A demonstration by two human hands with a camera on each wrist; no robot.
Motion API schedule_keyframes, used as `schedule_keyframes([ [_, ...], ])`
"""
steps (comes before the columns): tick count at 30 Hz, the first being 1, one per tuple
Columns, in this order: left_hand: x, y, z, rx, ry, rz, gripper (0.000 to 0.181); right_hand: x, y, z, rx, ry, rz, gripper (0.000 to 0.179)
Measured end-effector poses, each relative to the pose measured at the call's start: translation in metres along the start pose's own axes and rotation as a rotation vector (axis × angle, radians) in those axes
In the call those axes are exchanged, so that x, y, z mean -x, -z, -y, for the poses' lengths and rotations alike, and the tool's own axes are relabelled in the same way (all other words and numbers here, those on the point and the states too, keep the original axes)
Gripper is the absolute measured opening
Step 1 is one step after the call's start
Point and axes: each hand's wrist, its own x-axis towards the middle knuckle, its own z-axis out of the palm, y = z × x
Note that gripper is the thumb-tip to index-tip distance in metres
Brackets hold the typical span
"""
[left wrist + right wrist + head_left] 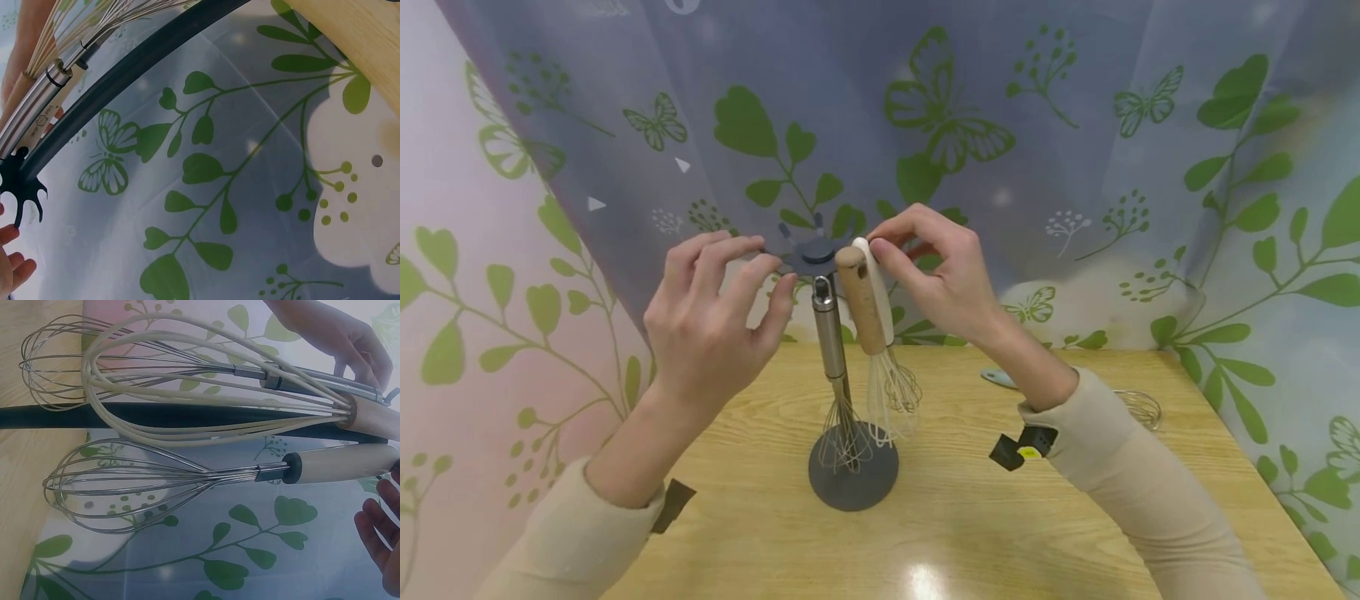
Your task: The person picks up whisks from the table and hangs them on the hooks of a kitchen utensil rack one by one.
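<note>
A dark stand with a hooked top (815, 250) and a round base (853, 487) stands on the table. My left hand (711, 308) holds a prong of the hooked top (25, 187) with its fingertips, on the left side. A steel-handled whisk (829, 333) hangs in front of the pole. Right of it hang a wooden-handled whisk (862, 304) with cream loops and, partly behind, a white-handled whisk (344, 464) with wire loops. My right hand (936, 267) pinches the top end of the white handle. The wooden handle hides part of this whisk in the head view.
Another whisk lies on the wooden table (955, 517) at the right; its pale blue handle (997, 377) and wire loops (1142, 408) show on either side of my right forearm. A leaf-and-butterfly patterned curtain (850, 108) hangs close behind and along the sides.
</note>
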Motion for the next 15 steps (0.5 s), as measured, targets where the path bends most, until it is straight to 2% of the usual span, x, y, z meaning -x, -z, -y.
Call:
schedule_keyframes([
  [8,-0.0009,-0.0001,-0.0008,-0.002,-0.008,0.006,0.015,0.0008,0.0026,-0.0006,0.015,0.024,0.000,0.009],
  [15,-0.0027,0.0001,-0.0017,-0.003,-0.014,0.047,0.015,0.0034,0.0055,0.0005,0.044,0.046,-0.012,0.007],
])
